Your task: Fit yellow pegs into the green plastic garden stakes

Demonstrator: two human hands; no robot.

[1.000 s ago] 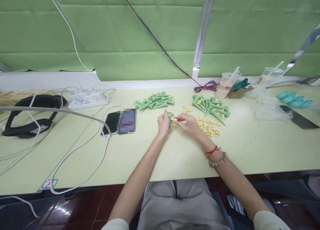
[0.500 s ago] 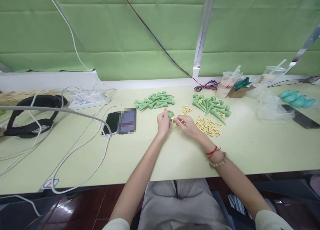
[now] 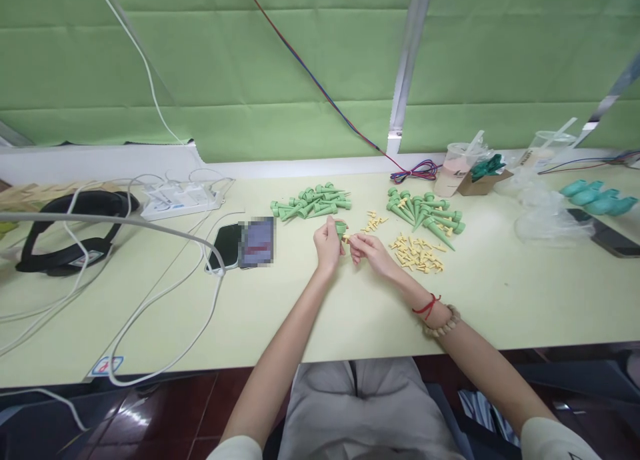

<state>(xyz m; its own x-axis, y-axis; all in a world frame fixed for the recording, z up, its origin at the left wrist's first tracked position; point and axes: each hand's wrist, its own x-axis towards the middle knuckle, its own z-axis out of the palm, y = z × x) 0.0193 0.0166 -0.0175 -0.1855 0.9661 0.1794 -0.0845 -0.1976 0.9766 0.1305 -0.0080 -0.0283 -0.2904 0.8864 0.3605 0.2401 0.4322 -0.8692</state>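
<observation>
at the middle of the table [image 3: 350, 313], near its far half, the left hand [image 3: 327, 245] holds a green cone [image 3: 341, 231] pinched between thumb and fingers, wide end up and toward the right hand; the tapered end is hidden behind the palm, so the long axis can only be judged as roughly upright and tilted slightly right. the right hand [image 3: 369, 250] sits just beside it, fingers narrowed to a pinch on a small yellow pin [image 3: 346, 237], which lies between the two hands at the mouth of the cone. whether the pin already touches the cone cannot be told at this size. the controlling relation: the cone lies directly left of the right fingertips, the pin points leftward toward it, and the right hand is the nearer one to the loose stock. a pile of yellow pins [image 3: 417, 253] lies on the table just right of the right hand, with a smaller scatter [image 3: 373, 221] behind it. one heap of green cones [image 3: 427, 210] lies beyond that pile; a second heap [image 3: 310, 203] lies behind the left hand. a phone [image 3: 227, 247] rests well to the left, among white cables [image 3: 165, 293].
</observation>
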